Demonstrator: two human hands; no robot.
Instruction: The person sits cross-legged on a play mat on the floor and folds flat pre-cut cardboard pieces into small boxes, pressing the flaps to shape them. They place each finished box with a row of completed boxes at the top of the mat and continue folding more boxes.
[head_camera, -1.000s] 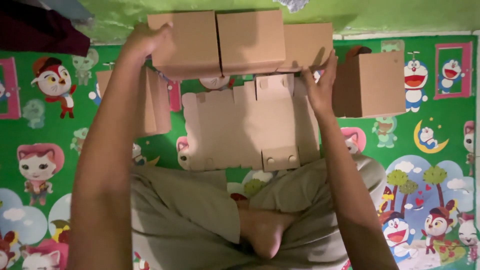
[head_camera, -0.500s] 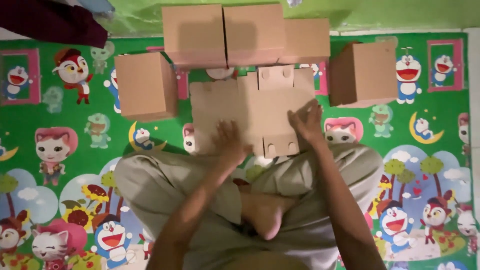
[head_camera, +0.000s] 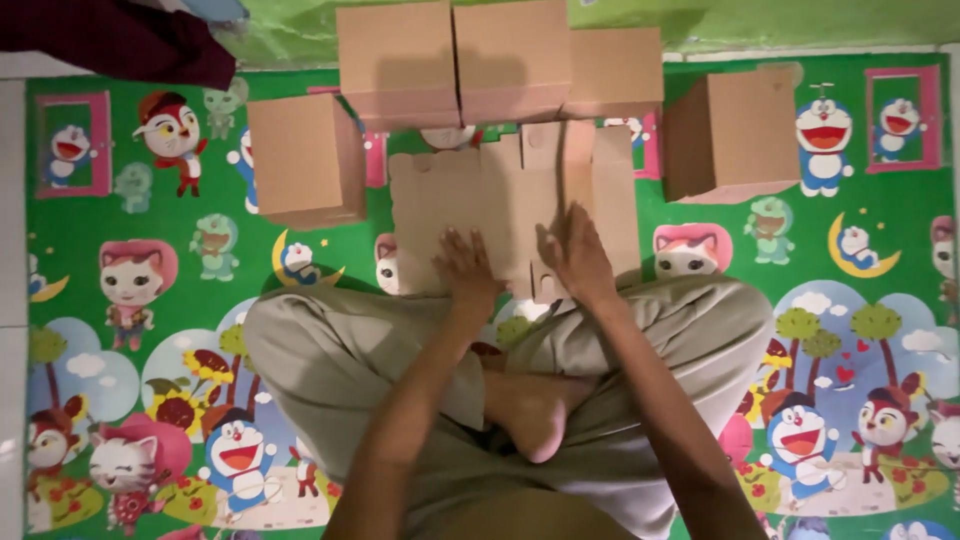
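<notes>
Since half a second ago, both hands have slid closer together on the flat card (head_camera: 480, 210). The left hand (head_camera: 466, 266) came a little toward the middle, and the right hand (head_camera: 578, 256) moved down and left.

Both hands lie open and flat on the card, fingers spread, pressing on it and gripping nothing. The two hands are just beside each other, near the card's bottom edge.

The flat card lies on the mat (head_camera: 130, 200), right in front of the person's crossed legs (head_camera: 340, 350), about in the middle of the mat's far half.

Made-up boxes stand around it. A left box (head_camera: 305, 160) sits just beside the card. A right box (head_camera: 733, 135) stands apart from it. Three more boxes (head_camera: 455, 60) stand in a row along the mat's far edge, touching each other. A dark red cloth (head_camera: 110, 40) lies at the far left corner.
</notes>
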